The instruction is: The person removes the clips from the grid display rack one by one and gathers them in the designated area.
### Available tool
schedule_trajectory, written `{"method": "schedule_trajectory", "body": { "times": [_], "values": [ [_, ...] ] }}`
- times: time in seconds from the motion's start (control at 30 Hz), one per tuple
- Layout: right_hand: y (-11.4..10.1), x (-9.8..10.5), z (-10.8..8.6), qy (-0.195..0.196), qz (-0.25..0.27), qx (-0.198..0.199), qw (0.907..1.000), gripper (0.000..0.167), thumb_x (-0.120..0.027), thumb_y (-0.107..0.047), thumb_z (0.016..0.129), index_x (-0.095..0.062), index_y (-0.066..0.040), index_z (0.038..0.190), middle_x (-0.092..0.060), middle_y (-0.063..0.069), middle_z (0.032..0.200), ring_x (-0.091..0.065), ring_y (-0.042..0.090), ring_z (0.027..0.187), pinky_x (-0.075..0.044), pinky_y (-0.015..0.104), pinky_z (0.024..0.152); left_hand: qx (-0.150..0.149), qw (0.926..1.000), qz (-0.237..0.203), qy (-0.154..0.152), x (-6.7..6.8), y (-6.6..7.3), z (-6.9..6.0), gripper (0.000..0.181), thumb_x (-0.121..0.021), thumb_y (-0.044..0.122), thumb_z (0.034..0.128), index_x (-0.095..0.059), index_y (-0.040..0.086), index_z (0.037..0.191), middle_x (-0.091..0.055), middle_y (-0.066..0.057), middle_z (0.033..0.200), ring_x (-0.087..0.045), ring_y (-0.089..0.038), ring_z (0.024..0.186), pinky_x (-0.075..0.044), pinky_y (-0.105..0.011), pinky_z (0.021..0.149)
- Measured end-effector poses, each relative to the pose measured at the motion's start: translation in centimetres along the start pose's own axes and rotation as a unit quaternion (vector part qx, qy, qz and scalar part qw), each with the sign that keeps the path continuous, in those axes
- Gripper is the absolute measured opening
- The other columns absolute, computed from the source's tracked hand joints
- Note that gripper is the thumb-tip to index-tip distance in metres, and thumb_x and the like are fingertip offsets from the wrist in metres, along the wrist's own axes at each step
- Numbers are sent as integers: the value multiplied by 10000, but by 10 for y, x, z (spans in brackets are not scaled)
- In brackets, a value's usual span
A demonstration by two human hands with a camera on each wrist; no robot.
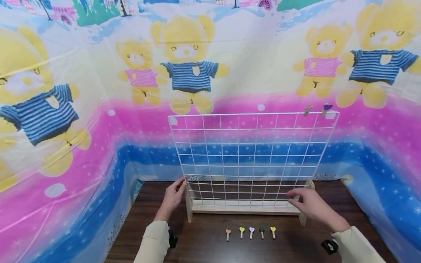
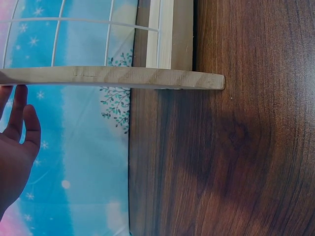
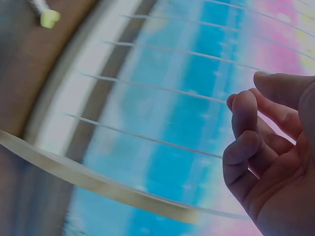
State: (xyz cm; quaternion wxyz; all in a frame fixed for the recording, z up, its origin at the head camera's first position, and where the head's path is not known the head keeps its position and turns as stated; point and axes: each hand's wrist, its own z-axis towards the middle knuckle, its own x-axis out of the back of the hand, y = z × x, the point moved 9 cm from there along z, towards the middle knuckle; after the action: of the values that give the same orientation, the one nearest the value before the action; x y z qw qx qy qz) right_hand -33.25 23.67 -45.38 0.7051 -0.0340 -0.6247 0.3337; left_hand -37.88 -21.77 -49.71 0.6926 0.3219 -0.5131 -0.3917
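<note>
A white wire grid panel stands upright in a wooden stand on the table. My left hand is at the stand's left side post, with fingertips touching its outer side; its thumb is out of the left wrist view. My right hand is in front of the grid's lower right part, fingers loosely bent with nothing between them. Two small clips, one brown and one with a purple heart, sit on the grid's top wire near the right corner.
In front of the stand lies a row of small heart clips: orange, yellow, white, dark green and another yellow one. A bear-printed cloth hangs behind and beside the brown wooden table.
</note>
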Motion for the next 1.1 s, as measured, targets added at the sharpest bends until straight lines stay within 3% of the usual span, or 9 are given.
{"method": "schedule_trajectory", "body": {
  "times": [0.13,0.27,0.37,0.63,0.93,1.1],
  "values": [
    [-23,38,3,369,-213,282,9987,178,-680,-109,870,-698,-85,1045,-662,-2,915,-483,10,598,-413,244,516,-75,10000,-52,10,0,1,-1,327,-507,178,994,-582,174,1312,-635,-112,1088,-552,-216,857,-447,-330,674],
    [-51,78,4,842,-376,737,9930,207,-705,-67,842,-698,-78,1048,-627,-33,839,-444,0,552,-393,234,478,-546,9984,-94,97,2,7,-3,308,-509,202,995,-605,173,1286,-636,-110,1005,-536,-192,785,-429,-301,614],
    [-70,103,6,1139,-422,1067,9868,227,-718,-41,824,-696,-78,1047,-585,-70,771,-438,-6,534,-390,230,456,-741,9971,-129,133,3,10,-4,306,-506,218,997,-609,176,1281,-628,-103,966,-524,-174,758,-417,-290,586],
    [-103,161,12,1781,-815,1468,9696,279,-744,-31,796,-693,-74,1067,-560,-62,751,-447,4,538,-405,236,476,-73,10000,-31,28,0,1,1,329,-510,158,992,-583,155,1313,-631,-112,1032,-533,-209,824,-440,-307,652],
    [-140,220,16,2798,-720,1938,9375,356,-752,56,753,-694,-37,1091,-588,-7,802,-470,6,535,-387,141,505,46,10000,-23,-2,0,-1,2,343,-499,161,997,-562,120,1331,-621,-125,1109,-557,-226,911,-461,-347,708],
    [-149,243,24,3254,-433,1845,9264,350,-736,52,779,-695,-32,1116,-594,8,843,-479,-65,548,-377,109,499,65,10000,-59,13,-1,-3,2,347,-502,161,995,-557,117,1335,-622,-124,1109,-564,-231,929,-467,-356,723]
  ]
}}
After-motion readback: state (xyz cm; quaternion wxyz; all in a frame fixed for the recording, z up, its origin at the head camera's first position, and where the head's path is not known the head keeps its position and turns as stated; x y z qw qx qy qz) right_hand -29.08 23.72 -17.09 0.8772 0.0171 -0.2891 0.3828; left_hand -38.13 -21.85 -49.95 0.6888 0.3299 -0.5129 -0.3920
